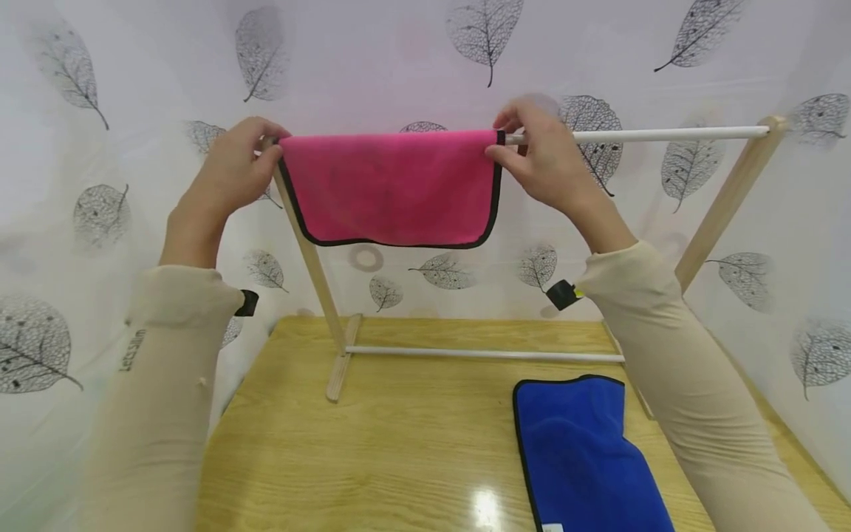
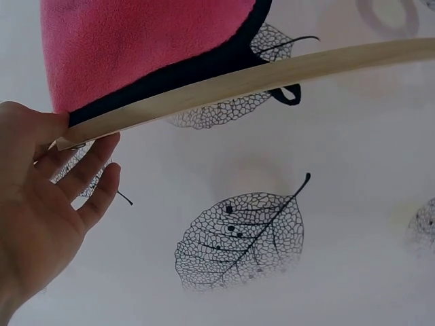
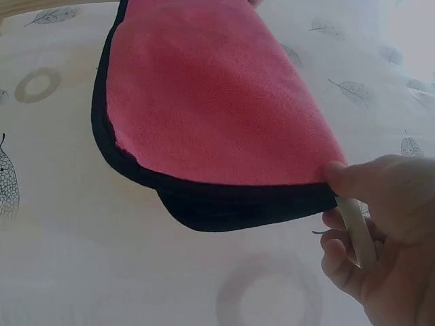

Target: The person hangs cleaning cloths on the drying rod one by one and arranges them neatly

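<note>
One wood table (image 1: 399, 443) stands low down, light brown and shiny where a light hits it, with a white backdrop (image 1: 146, 44) full of dark leaf prints around it. On it is one rack (image 1: 726, 207) with two wood posts (image 1: 315, 273) and two white bars, a top bar (image 1: 671, 134) and a low bar (image 1: 485, 355). Two cloths show: the pink cloth (image 1: 392, 192) hangs over the left end of the top bar, and the blue cloth (image 1: 585, 451) lies on the table toward the right. Two hands hold the pink cloth. The left hand (image 1: 236, 162) pinches its top left corner, and the right hand (image 1: 545, 159) pinches its top right corner, thumbs and fingers nearly together.
</note>
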### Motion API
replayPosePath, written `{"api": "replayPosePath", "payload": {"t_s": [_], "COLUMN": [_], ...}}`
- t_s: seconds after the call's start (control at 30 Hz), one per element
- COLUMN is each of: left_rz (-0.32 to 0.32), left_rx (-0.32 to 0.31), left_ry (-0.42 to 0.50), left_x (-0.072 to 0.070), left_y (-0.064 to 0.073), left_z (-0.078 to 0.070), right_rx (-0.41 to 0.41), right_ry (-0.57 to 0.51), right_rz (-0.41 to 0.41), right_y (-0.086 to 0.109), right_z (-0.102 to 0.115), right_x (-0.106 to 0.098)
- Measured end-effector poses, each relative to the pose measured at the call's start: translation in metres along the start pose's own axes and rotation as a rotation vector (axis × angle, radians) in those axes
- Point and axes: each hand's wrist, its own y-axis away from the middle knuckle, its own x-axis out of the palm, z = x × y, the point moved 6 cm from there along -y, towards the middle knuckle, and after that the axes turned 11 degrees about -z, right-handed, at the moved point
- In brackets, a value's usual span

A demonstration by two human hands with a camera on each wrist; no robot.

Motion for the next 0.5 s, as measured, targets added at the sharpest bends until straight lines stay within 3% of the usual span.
{"api": "replayPosePath", "payload": {"t_s": [0.3, 0.5], "left_rz": [0.024, -0.016], "left_rx": [0.02, 0.042], "left_ry": [-0.064, -0.058], "left_x": [0.0009, 0.0013], "left_y": [-0.0022, -0.0006], "left_z": [-0.0057, -0.0049], "right_rx": [-0.028, -0.045], "right_ry": [0.027, 0.103], "right_rz": [-0.036, -0.025], "right_y": [-0.0002, -0.0003], "right_z": [0.0006, 0.0014], "right_x": [-0.0023, -0.0014]}}
